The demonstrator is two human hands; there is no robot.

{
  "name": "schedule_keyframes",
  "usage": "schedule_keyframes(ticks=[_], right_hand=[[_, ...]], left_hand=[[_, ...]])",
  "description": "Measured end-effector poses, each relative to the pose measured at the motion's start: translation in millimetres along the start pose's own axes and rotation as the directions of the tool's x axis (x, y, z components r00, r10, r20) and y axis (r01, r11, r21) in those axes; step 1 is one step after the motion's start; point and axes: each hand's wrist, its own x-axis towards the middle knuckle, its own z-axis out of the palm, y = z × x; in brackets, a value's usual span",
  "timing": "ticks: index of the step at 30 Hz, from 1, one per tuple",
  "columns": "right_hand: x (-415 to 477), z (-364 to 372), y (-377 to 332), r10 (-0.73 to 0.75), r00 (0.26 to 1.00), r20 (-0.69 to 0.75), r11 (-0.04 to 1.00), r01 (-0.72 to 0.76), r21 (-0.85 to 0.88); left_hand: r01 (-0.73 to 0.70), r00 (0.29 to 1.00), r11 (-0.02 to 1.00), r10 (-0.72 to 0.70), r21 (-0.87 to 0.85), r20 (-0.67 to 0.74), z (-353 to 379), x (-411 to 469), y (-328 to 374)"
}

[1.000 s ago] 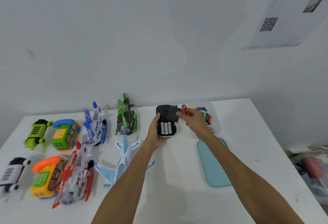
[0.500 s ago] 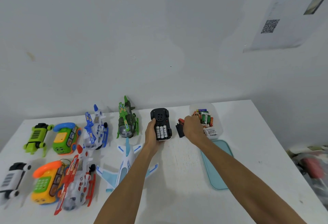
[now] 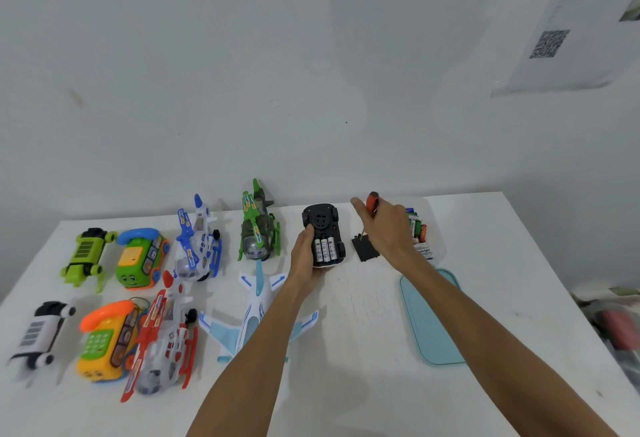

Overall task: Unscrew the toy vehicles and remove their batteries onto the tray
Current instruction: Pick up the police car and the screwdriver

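A black toy car (image 3: pixel 322 228) lies upside down at the back of the white table, its battery bay uncovered and three batteries (image 3: pixel 325 249) showing. My left hand (image 3: pixel 304 256) grips the car along its left side. The black battery cover (image 3: pixel 364 246) lies flat on the table just right of the car. My right hand (image 3: pixel 388 228) hovers above the cover and holds a screwdriver with an orange handle (image 3: pixel 373 201), tip pointing down. The teal tray (image 3: pixel 433 319) lies to the right, partly under my right forearm.
A clear container of loose batteries (image 3: pixel 419 232) sits behind my right hand. Left of the car are a green helicopter (image 3: pixel 258 228), a blue helicopter (image 3: pixel 198 242), a white plane (image 3: pixel 256 301), a red helicopter (image 3: pixel 162 336), toy phones and robot cars. The wall stands close behind.
The battery cover went from my right hand down onto the table beside the car. My right hand has since lifted off it, still with the screwdriver. The car was lowered to the table.
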Motion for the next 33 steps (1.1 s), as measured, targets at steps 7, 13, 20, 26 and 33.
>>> schedule_keyframes(ticks=[7,13,20,26,33], right_hand=[[-9.2,-9.3,-7.9,0.03,0.996,0.082,0.884,-0.064,0.463],[-21.2,2.3,-6.1,-0.078,0.989,0.126,0.919,0.023,0.394],[-24.7,11.4,-1.5,-0.186,0.98,0.071,0.947,0.16,0.279],[-12.0,17.2,-12.0,-0.181,0.983,0.039,0.978,0.175,0.113],[12.0,10.0,-19.8,-0.009,0.992,0.128,0.978,-0.018,0.21]], left_hand=[[-0.04,0.997,0.999,0.042,-0.024,0.063,2.4,-6.3,3.9],[-0.078,0.993,0.997,0.078,0.004,0.086,3.3,-7.4,2.0],[-0.092,0.992,0.995,0.089,0.032,0.093,2.9,-6.3,0.4],[-0.119,0.99,0.99,0.112,0.079,0.082,1.6,-2.8,-3.0],[-0.131,0.99,0.98,0.12,0.149,0.078,1.4,-1.7,-5.0]])
